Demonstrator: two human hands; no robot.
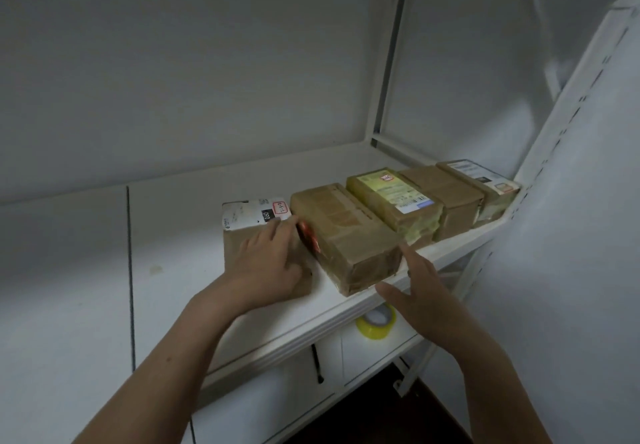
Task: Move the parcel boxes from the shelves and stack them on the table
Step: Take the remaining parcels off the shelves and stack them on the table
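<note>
Several brown parcel boxes stand in a row on a white shelf [173, 235]. The leftmost box [249, 216] carries a white label, and my left hand [266, 263] rests on its top, fingers reaching into the gap beside the second box [346, 235]. A tape-wrapped third box [394, 197] has a yellow-green label. Beyond it sit a plain brown box [446, 194] and a last box [485, 180] with a white label. My right hand [422, 291] hovers open at the shelf's front edge, just right of the second box, holding nothing.
A roll of yellow tape [375, 322] lies on the lower shelf under my right hand. A slotted white upright [568, 125] rises at the right, a white wall beyond it. The shelf's left part is bare.
</note>
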